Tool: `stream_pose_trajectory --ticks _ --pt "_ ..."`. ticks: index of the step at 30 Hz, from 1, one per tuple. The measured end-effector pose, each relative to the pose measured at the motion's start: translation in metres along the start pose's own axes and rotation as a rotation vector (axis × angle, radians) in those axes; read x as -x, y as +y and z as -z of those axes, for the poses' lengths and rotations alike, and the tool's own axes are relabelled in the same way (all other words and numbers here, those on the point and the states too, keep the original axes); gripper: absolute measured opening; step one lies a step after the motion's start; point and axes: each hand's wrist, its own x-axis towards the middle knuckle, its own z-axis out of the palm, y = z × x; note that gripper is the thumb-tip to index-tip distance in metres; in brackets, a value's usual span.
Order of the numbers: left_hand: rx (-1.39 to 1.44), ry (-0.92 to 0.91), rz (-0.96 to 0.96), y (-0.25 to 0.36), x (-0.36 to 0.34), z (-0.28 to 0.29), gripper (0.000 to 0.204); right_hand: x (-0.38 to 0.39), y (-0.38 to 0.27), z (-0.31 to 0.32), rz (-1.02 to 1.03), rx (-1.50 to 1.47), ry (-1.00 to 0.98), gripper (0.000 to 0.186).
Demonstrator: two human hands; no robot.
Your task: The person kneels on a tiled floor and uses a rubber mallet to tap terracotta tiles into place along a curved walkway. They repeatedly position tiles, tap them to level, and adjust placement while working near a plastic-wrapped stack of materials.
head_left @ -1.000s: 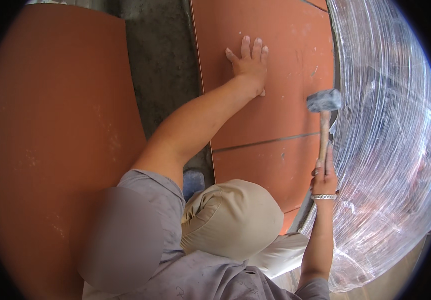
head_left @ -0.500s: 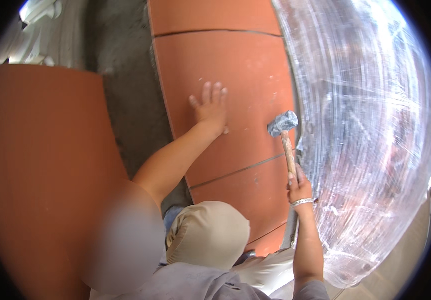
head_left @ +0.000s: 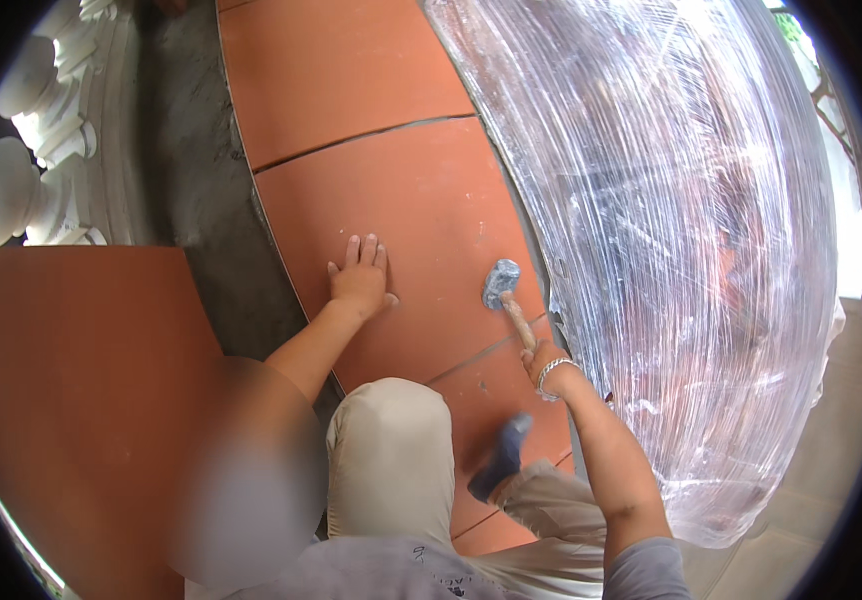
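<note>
My left hand (head_left: pixel 359 286) rests with fingers spread on a large terracotta floor tile (head_left: pixel 421 200). To its right, my right hand (head_left: pixel 543 362) grips the wooden handle of a mallet (head_left: pixel 502 284). The mallet's worn grey head is over the right part of the same tile; whether it touches the surface I cannot tell. A dark joint divides this tile from the one beyond it (head_left: pixel 331 70), and a thinner joint divides it from the one nearer me (head_left: pixel 481 385).
Left of the tiles runs a strip of grey mortar (head_left: pixel 206 180), with white balusters (head_left: pixel 11 190) beyond. A loose terracotta tile (head_left: pixel 71 380) stands close on my left. Plastic-wrapped goods (head_left: pixel 671 250) border the right side. My knee (head_left: pixel 391 450) and foot (head_left: pixel 501 460) are on the tiled strip.
My view has shifted, so the tiles sit further left and more balusters show. The mallet head has turned and is lower in the picture. My left hand stays spread on the tile.
</note>
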Motion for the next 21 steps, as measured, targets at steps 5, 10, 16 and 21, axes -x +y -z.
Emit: stream_pose_trajectory --ticks 5,10,16,21 --pt "-0.034 -0.115 0.221 -0.023 -0.015 0.028 0.057 -0.018 0.008 0.027 0.271 0.306 0.09 0.042" --pt "-0.219 -0.447 0.064 -0.044 -0.026 0.05 0.056 -0.053 0.015 0.078 0.2 0.093 -0.093 0.046" --pt "-0.262 -0.351 0.073 -0.051 -0.028 0.031 0.059 -0.101 0.049 0.033 0.353 0.022 0.129 0.049" --pt "0.043 -0.273 0.268 -0.026 0.001 0.047 0.053 -0.104 0.064 0.041 0.304 -0.264 -0.169 0.034"
